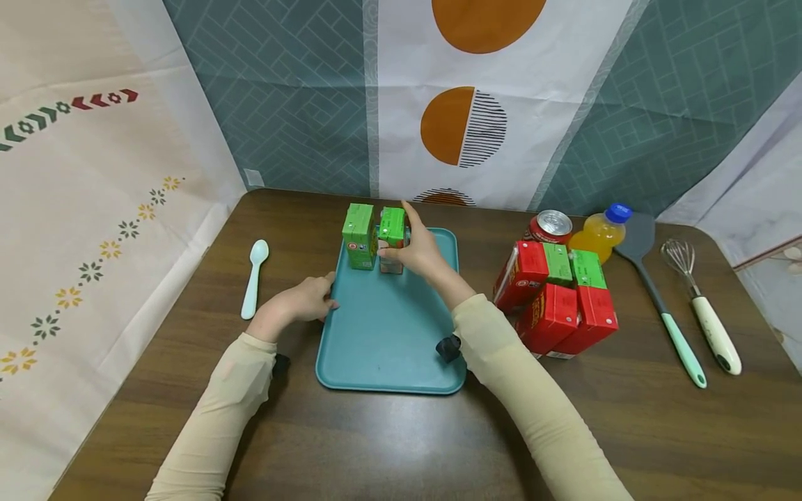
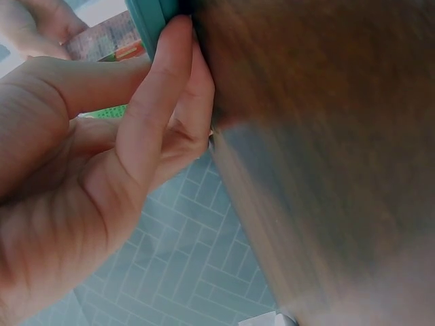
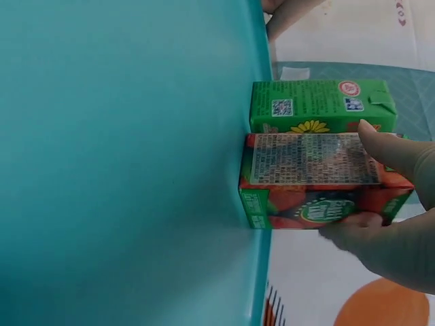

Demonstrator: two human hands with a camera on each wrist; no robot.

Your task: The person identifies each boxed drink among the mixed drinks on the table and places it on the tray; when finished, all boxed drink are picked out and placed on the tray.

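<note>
The step in hand looks, in my judgement, like setting the held carton (image 3: pixel 312 163) on the tray (image 1: pixel 385 327), beside the green carton (image 3: pixel 312 105). Both cartons are upright at the far left part of the tray, near its far rim, the held one just to the right of the other; whether the two touch, I cannot tell. The fingers (image 3: pixel 384 246) of your right hand (image 1: pixel 421 252) are spread only as wide as the carton: they grasp its upper part from two sides, and one finger is stretched out past its top. Your left hand (image 1: pixel 307 298) pinches the left edge of the tray with bent fingers, so almost no gap is there. Next, I think, the move calls for checking that the base sits flat, then loosening your right fingers evenly and lifting them straight up, so neither carton tips. Your left hand should hold the tray steady on the desk (image 1: pixel 351 445).
</note>
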